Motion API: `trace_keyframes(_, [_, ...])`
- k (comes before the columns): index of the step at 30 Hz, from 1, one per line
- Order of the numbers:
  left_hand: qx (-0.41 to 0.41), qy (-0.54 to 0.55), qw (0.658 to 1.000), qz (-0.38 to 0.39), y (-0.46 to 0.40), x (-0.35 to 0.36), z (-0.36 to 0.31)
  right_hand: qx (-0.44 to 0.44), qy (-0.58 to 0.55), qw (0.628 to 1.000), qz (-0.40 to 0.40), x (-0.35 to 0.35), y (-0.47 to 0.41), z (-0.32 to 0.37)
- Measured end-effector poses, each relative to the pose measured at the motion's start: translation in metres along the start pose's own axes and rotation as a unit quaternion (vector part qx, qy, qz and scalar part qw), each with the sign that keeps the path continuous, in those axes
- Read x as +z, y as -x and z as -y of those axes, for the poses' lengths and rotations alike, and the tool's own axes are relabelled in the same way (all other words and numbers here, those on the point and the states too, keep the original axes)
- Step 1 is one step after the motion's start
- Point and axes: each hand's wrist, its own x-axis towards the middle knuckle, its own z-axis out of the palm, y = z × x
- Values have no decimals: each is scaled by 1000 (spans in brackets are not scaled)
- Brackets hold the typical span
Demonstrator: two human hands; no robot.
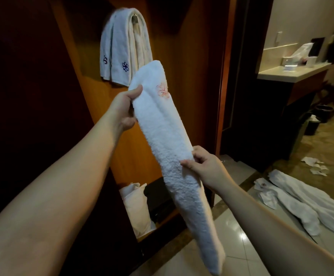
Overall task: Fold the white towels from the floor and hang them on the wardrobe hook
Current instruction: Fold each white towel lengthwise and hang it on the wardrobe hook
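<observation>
— While the left hand (124, 108) pinches the long folded white terry towel (168, 140) near its top, what's the right hand's (204, 166) grip?
— Pinching its middle edge. Folded white towels (122, 46) hang on the wardrobe hook (134, 17) behind; more white towels (297, 200) lie on the floor (233, 232).

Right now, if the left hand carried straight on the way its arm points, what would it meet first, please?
Probably the hung towels on the wardrobe hook, up and ahead of the left hand gripping the folded towel; depth is unclear.
</observation>
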Motion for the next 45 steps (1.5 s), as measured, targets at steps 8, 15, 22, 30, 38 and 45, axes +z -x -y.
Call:
trace_keyframes(8, [7,39,999,21,-1,-10,1,-40,30,999,-14,-3,2,5])
trace_keyframes(15, [17,53,998,39,2,3,0,60,-70,995,38,-9,-4,3])
trace_keyframes(22, [-41,9,999,9,-5,17,11,198,-29,952,232,-8,-1,-11])
trace_keyframes(30, [-96,6,992,-84,-24,14,17,289,-200,888,296,4,10,-28])
trace_keyframes(38, [-116,-7,986,-121,-38,8,18,314,-259,852,329,-1,9,-19])
trace_keyframes(45, [-104,10,991,-87,-37,-12,42,279,-369,846,265,-7,3,-7])
